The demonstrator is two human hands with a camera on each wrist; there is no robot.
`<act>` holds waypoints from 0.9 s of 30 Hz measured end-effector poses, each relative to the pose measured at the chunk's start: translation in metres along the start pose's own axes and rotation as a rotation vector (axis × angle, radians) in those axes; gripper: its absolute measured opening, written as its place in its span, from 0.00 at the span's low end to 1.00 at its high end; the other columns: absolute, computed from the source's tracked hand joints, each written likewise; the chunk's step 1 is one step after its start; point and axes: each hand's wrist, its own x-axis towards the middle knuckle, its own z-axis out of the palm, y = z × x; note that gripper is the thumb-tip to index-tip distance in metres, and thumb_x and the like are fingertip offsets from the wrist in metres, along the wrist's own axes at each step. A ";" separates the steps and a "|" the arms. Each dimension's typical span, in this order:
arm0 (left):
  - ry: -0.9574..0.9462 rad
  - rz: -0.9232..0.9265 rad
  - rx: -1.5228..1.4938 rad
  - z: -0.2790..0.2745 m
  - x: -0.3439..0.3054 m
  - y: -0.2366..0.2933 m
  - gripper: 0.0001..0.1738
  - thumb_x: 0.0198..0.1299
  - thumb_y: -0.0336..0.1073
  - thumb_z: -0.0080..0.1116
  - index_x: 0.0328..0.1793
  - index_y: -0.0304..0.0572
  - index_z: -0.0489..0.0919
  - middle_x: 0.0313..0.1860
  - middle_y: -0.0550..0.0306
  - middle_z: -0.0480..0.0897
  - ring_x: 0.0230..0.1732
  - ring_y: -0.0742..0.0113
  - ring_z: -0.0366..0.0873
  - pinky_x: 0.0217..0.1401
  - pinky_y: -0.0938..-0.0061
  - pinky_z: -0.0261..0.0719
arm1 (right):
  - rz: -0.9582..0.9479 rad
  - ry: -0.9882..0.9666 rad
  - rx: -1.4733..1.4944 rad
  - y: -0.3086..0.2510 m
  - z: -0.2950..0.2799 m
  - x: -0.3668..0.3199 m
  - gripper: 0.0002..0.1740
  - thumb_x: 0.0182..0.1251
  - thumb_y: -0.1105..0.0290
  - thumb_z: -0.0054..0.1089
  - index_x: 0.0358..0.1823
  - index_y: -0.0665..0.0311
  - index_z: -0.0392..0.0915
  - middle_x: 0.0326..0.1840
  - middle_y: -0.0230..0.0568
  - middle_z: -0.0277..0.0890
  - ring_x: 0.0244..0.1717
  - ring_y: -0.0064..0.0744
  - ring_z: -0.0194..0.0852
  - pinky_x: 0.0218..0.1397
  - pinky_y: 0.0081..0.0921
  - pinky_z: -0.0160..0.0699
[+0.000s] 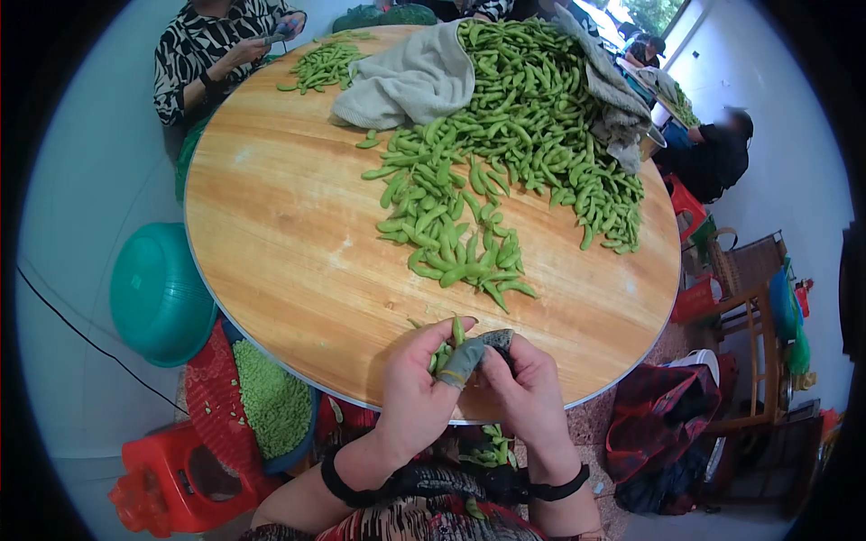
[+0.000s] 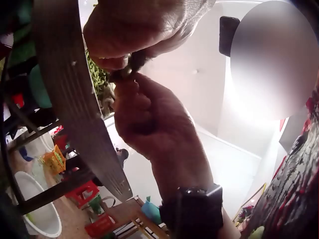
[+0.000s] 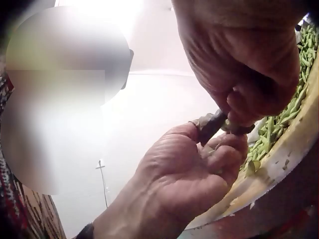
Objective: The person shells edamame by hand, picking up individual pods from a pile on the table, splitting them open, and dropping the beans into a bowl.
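Observation:
Over the near table edge, my left hand (image 1: 417, 383) holds several green soybean pods (image 1: 458, 330) in its curled fingers. A grey cover (image 1: 462, 362), banded with a yellow elastic, wraps its thumb. My right hand (image 1: 530, 392) meets it from the right, wearing a dark finger cover (image 1: 498, 341). Between the two hands, a small green pod (image 3: 227, 124) shows at the fingertips in the right wrist view, mostly hidden by fingers. Loose pods (image 1: 446, 230) spread across the round wooden table (image 1: 280, 243) just beyond the hands.
A large pod heap (image 1: 532, 99) lies at the back beside a grey cloth (image 1: 415, 77). Left of my lap, shelled beans (image 1: 271, 392) fill a basin by a red stool (image 1: 194, 487). A teal basin (image 1: 158, 293) stands left; another person (image 1: 221, 54) sits across the table.

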 end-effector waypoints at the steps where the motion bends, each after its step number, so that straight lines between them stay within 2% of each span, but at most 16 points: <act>1: 0.001 -0.037 -0.015 0.000 0.001 0.002 0.18 0.57 0.25 0.52 0.56 0.34 0.73 0.40 0.61 0.78 0.39 0.75 0.73 0.46 0.79 0.71 | -0.085 0.070 -0.162 -0.001 0.005 0.001 0.06 0.65 0.74 0.52 0.33 0.69 0.73 0.23 0.34 0.72 0.25 0.21 0.66 0.28 0.19 0.67; 2: 0.005 -0.028 -0.018 0.000 0.003 0.000 0.18 0.57 0.25 0.52 0.56 0.34 0.73 0.40 0.61 0.78 0.39 0.75 0.73 0.46 0.79 0.71 | -0.170 0.141 -0.323 -0.003 0.012 0.001 0.06 0.63 0.73 0.53 0.32 0.69 0.72 0.22 0.41 0.73 0.23 0.31 0.70 0.27 0.23 0.68; 3: 0.060 0.124 0.130 0.000 0.007 -0.004 0.20 0.56 0.24 0.51 0.57 0.34 0.72 0.40 0.57 0.78 0.39 0.72 0.73 0.45 0.78 0.71 | -0.256 0.212 -0.484 -0.004 0.018 0.000 0.06 0.62 0.73 0.54 0.31 0.69 0.72 0.22 0.49 0.74 0.21 0.41 0.74 0.26 0.28 0.70; 4: 0.115 0.273 0.280 0.000 0.009 -0.005 0.22 0.55 0.23 0.49 0.58 0.33 0.72 0.40 0.54 0.77 0.39 0.68 0.74 0.44 0.77 0.72 | -0.285 0.233 -0.522 -0.006 0.025 -0.003 0.06 0.60 0.73 0.55 0.29 0.69 0.70 0.24 0.59 0.71 0.26 0.55 0.73 0.27 0.34 0.71; 5: 0.117 0.278 0.279 -0.001 0.009 -0.004 0.22 0.55 0.23 0.49 0.58 0.33 0.72 0.40 0.54 0.77 0.39 0.68 0.74 0.44 0.77 0.72 | -0.290 0.232 -0.523 -0.003 0.024 -0.002 0.06 0.60 0.73 0.55 0.29 0.69 0.70 0.24 0.59 0.71 0.26 0.55 0.73 0.27 0.34 0.71; 7: 0.090 0.300 0.425 -0.004 0.010 0.001 0.26 0.51 0.21 0.48 0.60 0.33 0.70 0.41 0.46 0.76 0.42 0.57 0.75 0.45 0.73 0.72 | -0.271 0.124 -0.337 0.007 0.017 0.002 0.07 0.62 0.72 0.54 0.31 0.70 0.71 0.21 0.53 0.72 0.22 0.46 0.74 0.26 0.32 0.70; 8: 0.092 0.299 0.425 -0.005 0.010 0.003 0.26 0.51 0.21 0.48 0.60 0.33 0.70 0.41 0.46 0.76 0.42 0.57 0.75 0.45 0.73 0.72 | -0.155 0.086 -0.201 0.006 0.010 0.004 0.08 0.64 0.71 0.52 0.33 0.71 0.73 0.19 0.43 0.71 0.20 0.30 0.71 0.25 0.27 0.68; 9: 0.091 0.338 0.480 -0.005 0.009 0.005 0.27 0.51 0.21 0.48 0.62 0.34 0.69 0.41 0.45 0.76 0.41 0.54 0.76 0.44 0.71 0.73 | -0.153 0.084 -0.201 0.004 0.005 0.009 0.08 0.64 0.71 0.52 0.33 0.71 0.73 0.19 0.43 0.71 0.20 0.30 0.71 0.25 0.27 0.68; 11: 0.082 0.374 0.531 -0.003 0.005 0.008 0.29 0.51 0.20 0.48 0.63 0.35 0.67 0.41 0.43 0.76 0.41 0.50 0.76 0.44 0.69 0.74 | -0.014 0.178 -0.071 -0.001 -0.005 0.020 0.09 0.66 0.70 0.50 0.37 0.71 0.74 0.18 0.33 0.69 0.21 0.18 0.66 0.25 0.19 0.66; 14: -0.044 0.389 0.530 -0.001 0.002 0.010 0.31 0.50 0.20 0.48 0.65 0.37 0.65 0.44 0.42 0.76 0.39 0.44 0.76 0.42 0.66 0.75 | 0.081 0.010 0.168 -0.001 -0.009 0.030 0.10 0.68 0.69 0.50 0.41 0.69 0.74 0.26 0.27 0.71 0.27 0.14 0.65 0.29 0.14 0.64; 16: -0.054 0.441 0.537 -0.003 0.003 0.004 0.32 0.52 0.20 0.49 0.67 0.38 0.63 0.40 0.50 0.77 0.34 0.55 0.78 0.36 0.72 0.75 | 0.077 -0.096 0.304 0.002 -0.009 0.031 0.09 0.68 0.68 0.52 0.42 0.67 0.72 0.30 0.24 0.69 0.29 0.12 0.63 0.31 0.13 0.63; 17: -0.053 0.440 0.538 -0.006 0.003 0.003 0.32 0.52 0.20 0.49 0.67 0.38 0.63 0.40 0.50 0.77 0.34 0.55 0.78 0.36 0.72 0.75 | 0.078 -0.098 0.305 0.003 -0.009 0.030 0.09 0.68 0.68 0.52 0.42 0.67 0.72 0.30 0.24 0.69 0.29 0.12 0.63 0.31 0.13 0.63; 19: -0.225 0.035 0.006 -0.014 0.004 0.000 0.33 0.53 0.20 0.51 0.69 0.39 0.61 0.35 0.62 0.76 0.32 0.70 0.75 0.34 0.78 0.73 | 0.038 -0.086 0.339 0.004 -0.008 0.025 0.09 0.67 0.68 0.53 0.42 0.65 0.71 0.28 0.23 0.67 0.28 0.11 0.61 0.30 0.11 0.62; 23: -0.249 -0.093 -0.267 -0.017 0.006 0.004 0.33 0.54 0.21 0.54 0.69 0.40 0.62 0.32 0.70 0.73 0.30 0.80 0.71 0.31 0.83 0.70 | 0.025 -0.068 0.456 0.008 -0.003 0.020 0.08 0.66 0.70 0.53 0.43 0.64 0.70 0.27 0.22 0.67 0.26 0.09 0.59 0.28 0.10 0.60; 25: -0.171 0.294 0.255 -0.015 0.008 0.000 0.29 0.54 0.21 0.55 0.65 0.40 0.68 0.32 0.65 0.77 0.29 0.75 0.74 0.32 0.81 0.72 | 0.097 -0.073 0.497 0.004 -0.003 0.019 0.06 0.66 0.71 0.53 0.42 0.63 0.70 0.27 0.23 0.68 0.21 0.09 0.57 0.23 0.09 0.57; 27: -0.170 0.408 0.281 -0.013 0.011 0.001 0.26 0.54 0.22 0.55 0.62 0.40 0.71 0.32 0.61 0.78 0.31 0.71 0.76 0.34 0.80 0.73 | 0.139 -0.075 0.601 0.004 -0.001 0.017 0.06 0.65 0.72 0.53 0.42 0.64 0.70 0.26 0.24 0.68 0.19 0.09 0.56 0.20 0.09 0.55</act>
